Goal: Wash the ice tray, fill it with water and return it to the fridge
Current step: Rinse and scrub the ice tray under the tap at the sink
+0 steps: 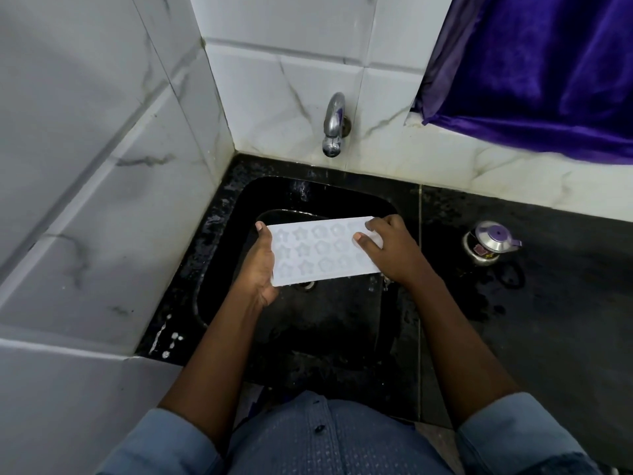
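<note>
- Nearest the camera: blue shirt [329, 440], sleeves rolled, both forearms reaching forward over the sink [329, 323].
- Sink is black, set into a black counter [534, 337]; wet patches on the counter right of the basin.
- Ice tray [318, 252] is white, held in the air over the sink between both hands, cavities up, star and flower shapes in three rows. Roughly level, long side running left to right. Can't tell whether there is water in it.
- Left hand [258, 269] grips the tray's left end, thumb lying on top along the edge, fingers hidden below.
- Right hand [388, 250] grips the right end, thumb on top, fingers curled over the far corner.
- Drain [306, 285] peeks out just under the tray's near edge.
- Small steel pot [489, 243] with a purple-knobbed lid stands on the counter, right of the sink, well apart from the tray.
- Tap [334, 126] on the white tiled wall [274, 80], behind the sink, spout pointing down.
- Purple cloth [534, 73] hangs top right.
</note>
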Action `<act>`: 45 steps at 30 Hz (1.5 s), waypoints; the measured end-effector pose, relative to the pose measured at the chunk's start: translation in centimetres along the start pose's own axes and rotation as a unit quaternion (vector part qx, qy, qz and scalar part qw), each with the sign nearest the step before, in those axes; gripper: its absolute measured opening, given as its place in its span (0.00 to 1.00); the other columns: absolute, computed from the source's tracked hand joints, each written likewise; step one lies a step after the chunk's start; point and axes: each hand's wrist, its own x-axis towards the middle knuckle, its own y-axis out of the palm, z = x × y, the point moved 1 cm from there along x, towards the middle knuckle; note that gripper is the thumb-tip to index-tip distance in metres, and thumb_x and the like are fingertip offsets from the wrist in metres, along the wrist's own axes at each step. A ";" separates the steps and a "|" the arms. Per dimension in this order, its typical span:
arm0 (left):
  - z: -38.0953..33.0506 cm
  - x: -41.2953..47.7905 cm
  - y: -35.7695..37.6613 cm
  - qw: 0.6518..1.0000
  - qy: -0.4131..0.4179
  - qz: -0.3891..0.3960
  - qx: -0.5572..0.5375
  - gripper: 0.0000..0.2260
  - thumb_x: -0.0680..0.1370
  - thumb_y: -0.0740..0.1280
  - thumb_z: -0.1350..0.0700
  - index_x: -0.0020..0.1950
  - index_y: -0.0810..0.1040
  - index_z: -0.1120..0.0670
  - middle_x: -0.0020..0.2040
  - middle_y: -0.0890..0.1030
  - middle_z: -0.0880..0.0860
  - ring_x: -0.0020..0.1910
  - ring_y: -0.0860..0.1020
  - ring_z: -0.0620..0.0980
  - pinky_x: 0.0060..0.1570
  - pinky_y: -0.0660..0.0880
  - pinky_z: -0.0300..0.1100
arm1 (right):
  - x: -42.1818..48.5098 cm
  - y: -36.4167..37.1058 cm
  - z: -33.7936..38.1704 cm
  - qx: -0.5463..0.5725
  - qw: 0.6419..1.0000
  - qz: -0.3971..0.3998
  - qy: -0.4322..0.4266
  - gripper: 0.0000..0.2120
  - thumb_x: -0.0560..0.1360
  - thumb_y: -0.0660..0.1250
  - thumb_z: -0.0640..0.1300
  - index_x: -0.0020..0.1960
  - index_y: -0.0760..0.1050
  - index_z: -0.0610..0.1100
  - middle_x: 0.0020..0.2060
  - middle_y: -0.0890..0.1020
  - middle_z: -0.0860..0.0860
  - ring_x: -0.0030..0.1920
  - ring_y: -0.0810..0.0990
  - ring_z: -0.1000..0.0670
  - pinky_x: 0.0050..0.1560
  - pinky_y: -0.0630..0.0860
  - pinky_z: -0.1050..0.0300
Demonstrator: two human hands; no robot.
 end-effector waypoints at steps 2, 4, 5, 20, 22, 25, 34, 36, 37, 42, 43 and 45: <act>0.2 0.0 0.0 1.000 -0.001 0.002 0.002 0.36 0.84 0.46 0.30 0.63 0.81 0.55 0.52 0.89 0.58 0.48 0.89 0.57 0.39 0.85 0.52 | -0.1 -0.1 0.1 0.014 1.000 -0.017 -0.001 0.20 0.81 0.67 0.61 0.67 0.77 0.50 0.60 0.69 0.53 0.56 0.74 0.52 0.55 0.69 0.55; 0.3 0.0 -0.1 1.000 -0.002 0.001 0.001 0.36 0.83 0.46 0.30 0.65 0.81 0.55 0.54 0.89 0.58 0.49 0.88 0.58 0.38 0.85 0.52 | -0.1 -0.3 0.2 0.017 0.999 -0.027 -0.002 0.20 0.80 0.68 0.61 0.66 0.77 0.51 0.59 0.70 0.54 0.56 0.74 0.53 0.55 0.69 0.56; 0.3 -0.1 -0.2 1.000 -0.001 0.003 -0.003 0.36 0.83 0.46 0.30 0.65 0.81 0.55 0.54 0.88 0.58 0.49 0.88 0.58 0.38 0.85 0.52 | -0.1 -0.3 0.2 0.016 1.000 -0.027 -0.002 0.21 0.80 0.68 0.61 0.67 0.77 0.51 0.59 0.70 0.54 0.56 0.73 0.53 0.55 0.69 0.56; 0.5 -0.5 -0.8 1.000 0.018 0.011 -0.012 0.36 0.83 0.47 0.30 0.67 0.79 0.56 0.55 0.88 0.57 0.50 0.88 0.57 0.37 0.85 0.52 | -0.8 -0.6 1.0 0.008 0.999 -0.043 0.006 0.22 0.79 0.70 0.62 0.67 0.79 0.50 0.58 0.71 0.53 0.54 0.72 0.55 0.54 0.68 0.58; 0.7 -0.5 -0.9 1.000 0.013 0.012 -0.016 0.36 0.83 0.47 0.30 0.67 0.79 0.56 0.54 0.88 0.58 0.49 0.88 0.57 0.35 0.84 0.53 | -0.8 -0.6 1.1 0.005 0.999 -0.043 0.006 0.22 0.79 0.70 0.62 0.66 0.79 0.50 0.58 0.71 0.53 0.53 0.73 0.54 0.53 0.68 0.57; 0.8 -0.6 -0.9 1.000 0.009 0.009 -0.023 0.35 0.83 0.48 0.30 0.67 0.80 0.55 0.54 0.89 0.57 0.49 0.88 0.57 0.34 0.84 0.52 | -1.0 -0.6 1.2 0.009 0.999 -0.037 0.004 0.22 0.79 0.69 0.62 0.67 0.78 0.51 0.58 0.71 0.53 0.54 0.73 0.54 0.53 0.68 0.57; 0.9 -0.6 -1.4 1.000 0.005 -0.002 -0.017 0.37 0.81 0.49 0.28 0.70 0.79 0.55 0.59 0.87 0.58 0.56 0.87 0.58 0.45 0.85 0.55 | -1.2 -0.3 1.3 -0.002 0.999 -0.044 0.000 0.20 0.79 0.69 0.63 0.63 0.78 0.51 0.58 0.70 0.53 0.53 0.74 0.52 0.51 0.69 0.56; 0.8 -0.7 -1.4 1.000 0.006 0.002 -0.018 0.38 0.81 0.49 0.28 0.69 0.79 0.55 0.60 0.87 0.59 0.55 0.87 0.59 0.42 0.85 0.54 | -1.2 -0.2 1.2 0.000 0.999 -0.040 0.000 0.21 0.79 0.69 0.63 0.66 0.78 0.52 0.58 0.70 0.54 0.54 0.75 0.52 0.53 0.69 0.56; 0.7 -0.7 -1.4 1.000 0.005 0.003 -0.018 0.38 0.81 0.48 0.28 0.69 0.79 0.55 0.60 0.87 0.59 0.55 0.87 0.59 0.41 0.85 0.54 | -1.2 -0.1 1.2 0.004 0.999 -0.038 0.002 0.22 0.79 0.69 0.63 0.68 0.78 0.52 0.58 0.70 0.53 0.55 0.75 0.52 0.54 0.69 0.56; 0.7 -0.8 -1.5 1.000 0.002 0.004 -0.021 0.36 0.82 0.47 0.29 0.68 0.80 0.54 0.59 0.87 0.58 0.55 0.87 0.57 0.42 0.85 0.51 | -1.1 0.0 1.4 0.008 0.999 -0.041 0.005 0.22 0.79 0.69 0.63 0.66 0.78 0.50 0.58 0.71 0.52 0.53 0.75 0.53 0.52 0.70 0.56; 0.7 -0.8 -1.5 1.000 0.002 0.007 -0.022 0.36 0.82 0.47 0.29 0.68 0.80 0.54 0.59 0.87 0.58 0.54 0.87 0.57 0.41 0.85 0.51 | -1.2 0.0 1.5 0.006 0.999 -0.041 0.004 0.22 0.79 0.69 0.63 0.65 0.78 0.50 0.58 0.70 0.52 0.52 0.75 0.53 0.52 0.69 0.56; 0.5 -0.8 -1.6 1.000 0.004 0.012 -0.023 0.37 0.82 0.47 0.29 0.68 0.79 0.55 0.59 0.87 0.58 0.54 0.88 0.57 0.39 0.85 0.52 | -1.2 0.1 1.6 0.003 0.999 -0.038 0.001 0.21 0.80 0.68 0.63 0.66 0.77 0.51 0.57 0.70 0.53 0.52 0.74 0.52 0.52 0.69 0.56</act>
